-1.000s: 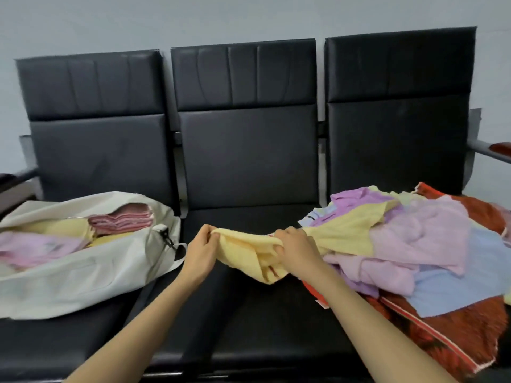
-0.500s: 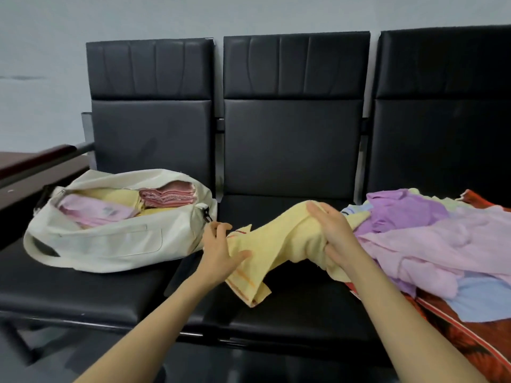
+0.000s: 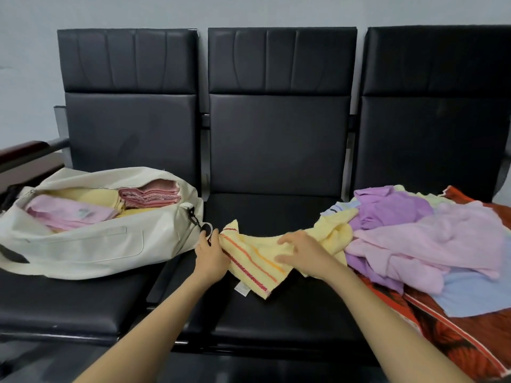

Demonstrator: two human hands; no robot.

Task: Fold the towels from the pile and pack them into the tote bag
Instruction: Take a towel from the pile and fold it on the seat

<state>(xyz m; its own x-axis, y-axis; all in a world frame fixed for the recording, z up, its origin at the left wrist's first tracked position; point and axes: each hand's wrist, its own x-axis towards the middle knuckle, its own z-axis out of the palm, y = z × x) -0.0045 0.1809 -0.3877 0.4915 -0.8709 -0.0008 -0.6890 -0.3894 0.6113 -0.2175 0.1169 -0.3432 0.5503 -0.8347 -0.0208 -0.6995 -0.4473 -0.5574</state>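
Observation:
A yellow towel (image 3: 257,261) with red and orange stripes lies stretched across the middle black seat. My left hand (image 3: 211,257) pinches its left edge. My right hand (image 3: 301,251) rests on the towel's right part with fingers spread. The towel's far end trails into the pile of towels (image 3: 420,239), purple, pink, yellow and blue, on the right seat. The cream tote bag (image 3: 96,244) lies open on the left seat with folded pink, yellow and rose towels inside.
A red patterned blanket (image 3: 453,335) lies under the pile on the right seat. The three black seats (image 3: 279,313) form one bench against a grey wall. A dark wooden armrest (image 3: 25,152) sticks out at the left.
The yellow towel has come down from the air and now lies flat on the middle seat. My right hand let go of its grip and now rests spread on top.

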